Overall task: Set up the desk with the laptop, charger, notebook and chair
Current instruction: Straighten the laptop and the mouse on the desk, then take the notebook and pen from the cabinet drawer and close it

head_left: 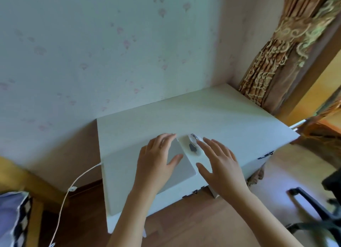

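Your bare left hand [156, 160] rests flat, fingers spread, on closed grey laptop [180, 165] on white bench [230, 117]; your right hand [221, 163] hovers open beside, gripping nothing.

The far half of the white desk [212, 110] is left bare up to the wall [92, 43], so passage is open there. The near middle is taken up by a closed grey laptop [181, 165] and a white notebook [191, 150] just beside it, both partly covered by the spread left hand [156, 161] and right hand [219, 165]. The right side is bounded by a curtain [273, 65] and a black chair base [317, 209]. A white cable [68, 195] hangs off the left edge.
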The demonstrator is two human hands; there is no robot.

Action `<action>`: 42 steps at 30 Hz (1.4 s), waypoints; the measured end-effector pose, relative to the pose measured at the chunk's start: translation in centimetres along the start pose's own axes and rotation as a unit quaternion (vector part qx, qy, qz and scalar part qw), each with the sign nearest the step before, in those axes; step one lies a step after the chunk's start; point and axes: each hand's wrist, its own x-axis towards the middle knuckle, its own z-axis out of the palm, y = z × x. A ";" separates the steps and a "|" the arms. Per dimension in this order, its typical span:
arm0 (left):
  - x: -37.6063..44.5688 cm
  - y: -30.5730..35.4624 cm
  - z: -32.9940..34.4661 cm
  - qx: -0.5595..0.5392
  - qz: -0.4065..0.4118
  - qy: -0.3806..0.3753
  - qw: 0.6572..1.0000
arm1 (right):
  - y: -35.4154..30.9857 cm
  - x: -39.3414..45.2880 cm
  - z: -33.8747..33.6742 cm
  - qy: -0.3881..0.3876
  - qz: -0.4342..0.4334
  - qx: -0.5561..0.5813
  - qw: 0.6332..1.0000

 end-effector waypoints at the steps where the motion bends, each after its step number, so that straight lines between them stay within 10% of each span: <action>1: -0.4 0.3 -0.5 -0.006 -0.002 0.008 1.000 | -0.4 -0.6 -0.6 0.004 0.005 0.000 1.000; 23: -6.0 2.3 -4.8 -0.035 0.278 -0.080 0.957 | -10.7 -15.5 -4.3 0.067 0.267 -0.079 0.958; 42: -17.7 30.3 3.2 -0.146 0.443 -0.179 0.866 | 2.4 -41.4 -16.6 0.222 0.461 -0.155 0.845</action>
